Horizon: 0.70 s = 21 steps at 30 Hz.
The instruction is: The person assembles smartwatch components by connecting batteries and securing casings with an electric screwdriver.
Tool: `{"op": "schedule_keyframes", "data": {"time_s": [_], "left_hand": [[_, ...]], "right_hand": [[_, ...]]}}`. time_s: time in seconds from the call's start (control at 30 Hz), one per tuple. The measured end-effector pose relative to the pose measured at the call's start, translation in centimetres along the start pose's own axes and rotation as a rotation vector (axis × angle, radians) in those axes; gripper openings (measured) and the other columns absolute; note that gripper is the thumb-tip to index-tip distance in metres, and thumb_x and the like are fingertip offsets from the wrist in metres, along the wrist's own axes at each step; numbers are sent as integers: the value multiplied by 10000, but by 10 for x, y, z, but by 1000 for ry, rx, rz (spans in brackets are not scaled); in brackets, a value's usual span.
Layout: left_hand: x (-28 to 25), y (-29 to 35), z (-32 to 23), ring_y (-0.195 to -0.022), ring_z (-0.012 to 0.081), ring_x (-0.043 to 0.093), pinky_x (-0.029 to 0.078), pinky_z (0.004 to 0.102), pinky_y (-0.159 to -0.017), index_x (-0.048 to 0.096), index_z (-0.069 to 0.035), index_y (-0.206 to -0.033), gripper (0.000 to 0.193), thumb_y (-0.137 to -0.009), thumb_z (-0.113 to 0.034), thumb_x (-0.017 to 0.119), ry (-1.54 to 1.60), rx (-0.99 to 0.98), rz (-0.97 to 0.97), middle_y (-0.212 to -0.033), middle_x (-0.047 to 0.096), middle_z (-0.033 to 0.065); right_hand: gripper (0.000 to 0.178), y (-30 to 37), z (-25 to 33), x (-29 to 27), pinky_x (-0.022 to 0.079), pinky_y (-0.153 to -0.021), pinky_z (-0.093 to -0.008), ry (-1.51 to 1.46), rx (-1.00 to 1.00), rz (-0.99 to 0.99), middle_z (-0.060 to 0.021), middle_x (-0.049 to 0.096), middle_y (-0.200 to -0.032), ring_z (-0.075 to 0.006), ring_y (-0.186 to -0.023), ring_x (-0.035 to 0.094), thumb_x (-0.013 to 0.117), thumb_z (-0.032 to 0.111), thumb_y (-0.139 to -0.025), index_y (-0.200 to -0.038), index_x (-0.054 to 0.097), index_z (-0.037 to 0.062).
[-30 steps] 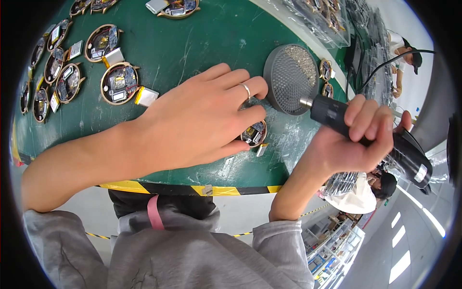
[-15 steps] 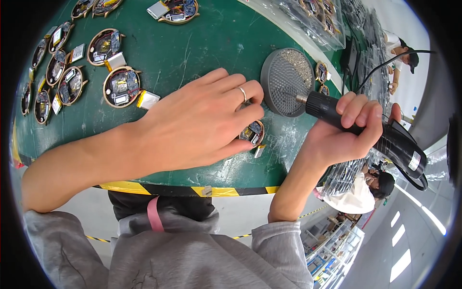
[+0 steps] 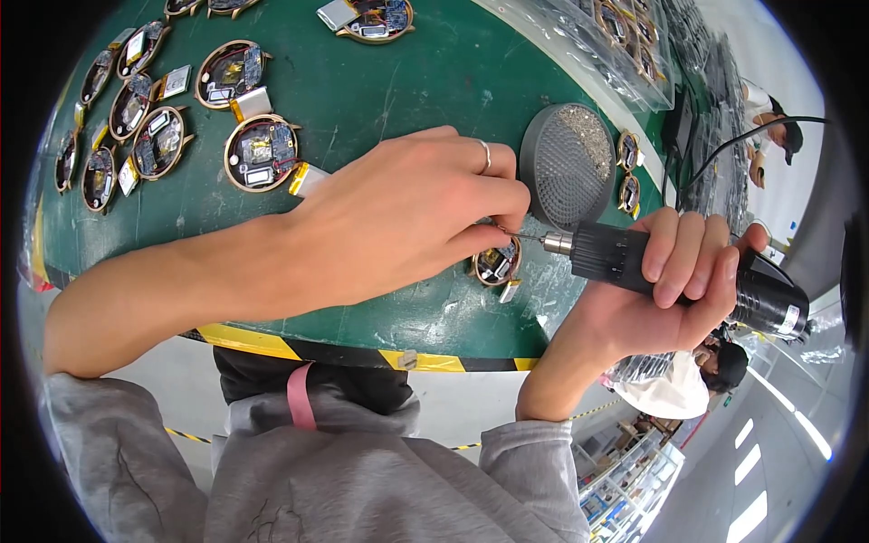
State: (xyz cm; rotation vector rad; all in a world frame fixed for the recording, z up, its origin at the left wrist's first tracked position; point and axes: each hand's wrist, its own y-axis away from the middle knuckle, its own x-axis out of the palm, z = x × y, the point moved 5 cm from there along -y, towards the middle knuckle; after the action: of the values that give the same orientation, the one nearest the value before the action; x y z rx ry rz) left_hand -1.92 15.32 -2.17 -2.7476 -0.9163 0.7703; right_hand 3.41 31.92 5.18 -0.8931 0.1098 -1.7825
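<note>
My right hand (image 3: 674, 285) is wrapped round a black corded electric screwdriver (image 3: 615, 256), held level with its bit pointing left. The bit's tip meets the pinched thumb and index finger of my left hand (image 3: 407, 217); whatever sits between those fingertips is too small to make out. Just below them lies an open round watch case (image 3: 498, 264) with its circuit board showing and a small battery (image 3: 510, 290) hanging out on wires. My left hand covers part of this case. Beyond the fingertips stands a round grey dimpled tray (image 3: 566, 172) with many tiny screws (image 3: 587, 136) along its far right side.
Several open watch cases (image 3: 261, 152) with loose batteries lie across the left of the green mat (image 3: 389, 100). Two more cases (image 3: 628, 192) lie right of the tray. Clear plastic trays (image 3: 625, 54) line the far right. Yellow-black tape (image 3: 434, 362) edges the table. Other people work at right.
The screwdriver has moved down and left, from over the screw tray to my left fingertips. My left thumb and index finger have come together there. The view has shifted slightly.
</note>
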Motion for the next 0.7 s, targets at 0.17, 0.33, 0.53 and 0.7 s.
{"op": "schedule_keyframes", "data": {"time_s": [0.17,0.33,0.53,0.7], "left_hand": [[0,2,2,-858,251,596,495,365,-730,687,-69,-910,88,-836,-88,732,1,19,-76,-941,641,27],[-4,1,2,-775,242,632,513,327,-658,729,-62,-952,109,-849,-97,737,77,15,-152,-928,680,45],[-7,5,-11,-682,238,652,528,341,-592,700,-100,-926,129,-833,-188,718,-148,188,-191,-826,679,23],[-3,9,-11,-638,218,656,519,339,-528,694,-118,-927,158,-818,-228,727,-132,189,-237,-780,691,6]], "right_hand": [[327,-3,5,-5,356,-457,-254,10,-4,-3,20,388,-664,-68,-467,362,424,60,-986,-1305,494,33],[254,-2,1,-1,360,-521,-248,74,76,64,31,384,-662,-59,-503,376,466,24,-962,-1204,543,5],[338,4,-18,-2,348,-429,-256,18,184,-90,24,372,-636,-70,-436,346,463,47,-955,-1293,465,55],[337,5,-23,-3,349,-431,-255,13,200,-129,24,377,-643,-69,-438,344,475,47,-952,-1289,476,52]]}}
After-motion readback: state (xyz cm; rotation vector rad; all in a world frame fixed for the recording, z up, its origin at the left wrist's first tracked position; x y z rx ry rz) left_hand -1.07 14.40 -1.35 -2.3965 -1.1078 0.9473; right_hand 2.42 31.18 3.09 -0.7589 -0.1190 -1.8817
